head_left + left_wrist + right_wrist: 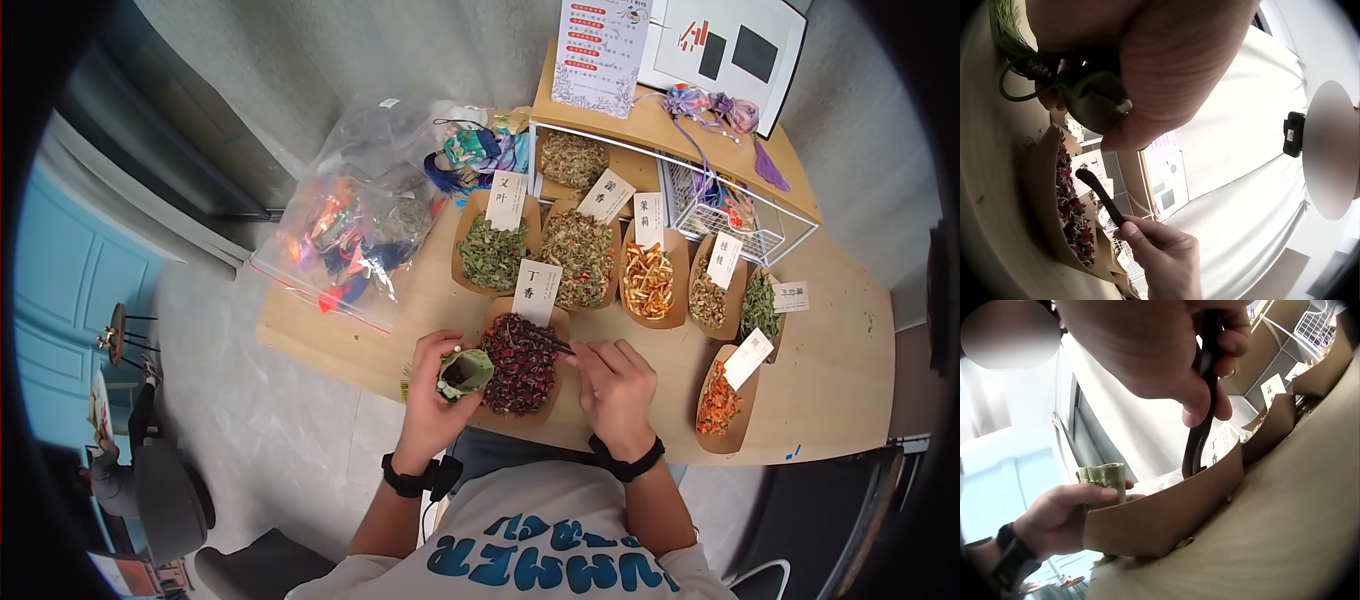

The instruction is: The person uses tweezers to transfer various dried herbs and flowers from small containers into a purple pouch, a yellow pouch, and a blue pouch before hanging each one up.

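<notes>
My left hand (pixel 432 405) grips a small green pouch (pixel 478 366) by its sides, its mouth open upward with dark bits inside; a green tassel (pixel 1013 31) hangs by it. Between the thumb and fingers of my right hand (pixel 618 392) is a dark, slender scoop (pixel 1105 199), over the paper tray (pixel 1166 519) of dried dark red buds (pixel 520 372). In the right wrist view the scoop's lower end dips behind the tray's wall. A white label card (pixel 537 292) stands at the back of this tray.
Behind are trays of green leaves (pixel 492 256), mixed herbs (pixel 577 262) and orange peel strips (pixel 648 279); orange petals (pixel 718 402) lie in one at the right. A clear plastic bag (pixel 350 240) is at the left, a wooden shelf (pixel 560 112) at the back.
</notes>
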The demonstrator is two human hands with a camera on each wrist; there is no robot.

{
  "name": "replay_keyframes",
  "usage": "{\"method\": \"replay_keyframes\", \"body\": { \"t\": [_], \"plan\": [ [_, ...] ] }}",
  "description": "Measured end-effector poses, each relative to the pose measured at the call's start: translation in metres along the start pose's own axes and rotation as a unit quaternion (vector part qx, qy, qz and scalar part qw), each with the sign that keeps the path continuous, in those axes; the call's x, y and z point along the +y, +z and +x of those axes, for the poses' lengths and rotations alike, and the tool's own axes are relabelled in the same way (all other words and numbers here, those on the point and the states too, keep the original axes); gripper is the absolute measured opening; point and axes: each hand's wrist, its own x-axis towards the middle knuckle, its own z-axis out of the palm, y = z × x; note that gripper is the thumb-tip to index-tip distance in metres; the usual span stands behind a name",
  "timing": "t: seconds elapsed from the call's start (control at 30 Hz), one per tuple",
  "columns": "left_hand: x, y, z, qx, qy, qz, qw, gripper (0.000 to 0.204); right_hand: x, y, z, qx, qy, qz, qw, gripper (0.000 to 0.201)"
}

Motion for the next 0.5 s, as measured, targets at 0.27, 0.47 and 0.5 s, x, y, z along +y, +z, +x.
{"method": "replay_keyframes", "body": {
  "t": [0.27,0.47,0.5],
  "plan": [
    [0.009,0.003,0.004,-0.024,0.017,0.035,0.999,0.064,-0.028,-0.026,0.004,-0.001,-0.026,0.137,0.99,0.028],
    [0.0,0.004,0.002,-0.013,0.024,0.03,0.999,0.064,-0.013,-0.034,0.004,0.014,0.026,0.085,0.996,0.025],
    [-0.003,0.004,0.001,-0.005,0.022,0.009,1.0,0.065,-0.007,-0.033,0.001,0.029,0.065,0.055,0.996,0.024]
  ]
}}
